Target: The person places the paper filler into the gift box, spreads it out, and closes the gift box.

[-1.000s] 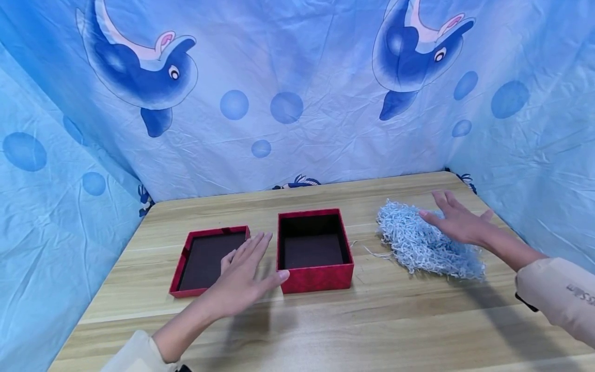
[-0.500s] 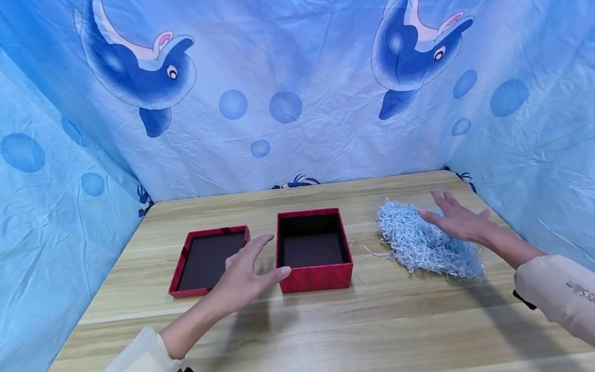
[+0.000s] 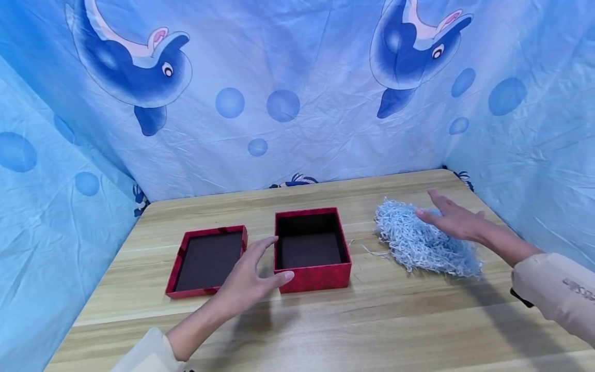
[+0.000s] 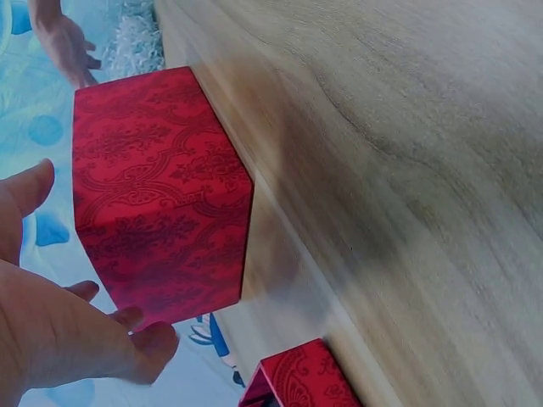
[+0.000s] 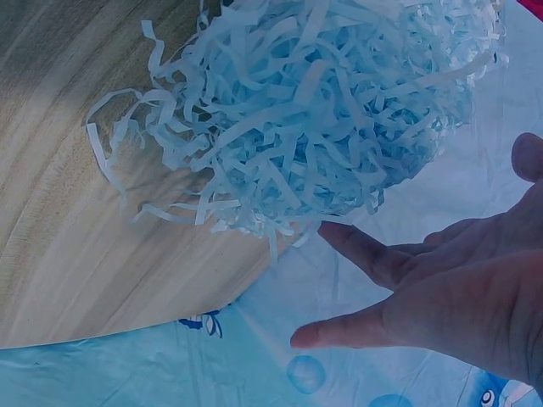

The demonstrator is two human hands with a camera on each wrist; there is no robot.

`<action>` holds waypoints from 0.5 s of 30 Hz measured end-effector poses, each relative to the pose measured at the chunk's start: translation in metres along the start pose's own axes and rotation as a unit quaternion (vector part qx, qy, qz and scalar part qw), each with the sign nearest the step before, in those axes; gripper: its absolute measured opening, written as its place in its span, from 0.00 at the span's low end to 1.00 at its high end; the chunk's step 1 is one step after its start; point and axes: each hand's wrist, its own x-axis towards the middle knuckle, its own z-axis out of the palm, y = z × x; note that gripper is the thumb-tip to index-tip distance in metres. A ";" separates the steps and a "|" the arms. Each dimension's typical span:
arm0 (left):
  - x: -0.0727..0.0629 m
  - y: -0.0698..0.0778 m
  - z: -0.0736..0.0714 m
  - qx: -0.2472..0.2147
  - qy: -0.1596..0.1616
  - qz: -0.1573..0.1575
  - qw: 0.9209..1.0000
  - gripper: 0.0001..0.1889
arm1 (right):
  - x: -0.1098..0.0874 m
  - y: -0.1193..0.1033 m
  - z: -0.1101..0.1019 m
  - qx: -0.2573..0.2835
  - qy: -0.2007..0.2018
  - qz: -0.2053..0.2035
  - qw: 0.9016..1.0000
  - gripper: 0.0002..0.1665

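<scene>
An uncovered red box [image 3: 316, 277] with a dark inside stands mid-table; its patterned red outside fills much of the left wrist view. My left hand [image 3: 246, 281] is at the box's front left corner, thumb spread from the fingers and nothing held. Whether it touches the box I cannot tell. The red lid [image 3: 209, 258] lies to the left, inside up, partly behind that hand. Over a heap of light blue shredded paper [image 3: 427, 243] on the right hovers my right hand [image 3: 453, 219], fingers spread and holding nothing. Loose strands show in the right wrist view.
The wooden table [image 3: 325, 330] ends at a back edge against a blue dolphin-print curtain [image 3: 316, 144], which also encloses both sides. A few thin paper strands [image 3: 374, 252] lie between the box and the heap.
My left hand has turned, its fingers moving right toward the box's left side with the thumb in front. The right hand stays over the shredded paper. The head view has shifted slightly.
</scene>
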 end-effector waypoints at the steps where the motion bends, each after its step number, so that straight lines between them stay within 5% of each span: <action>1: 0.000 0.000 0.000 -0.006 0.000 -0.001 1.000 0.43 | 0.000 0.000 0.000 0.001 0.000 -0.002 1.000 0.55; 15: 0.006 -0.001 0.006 -0.074 0.007 -0.021 0.997 0.42 | 0.004 0.002 0.002 0.026 -0.002 -0.040 0.999 0.56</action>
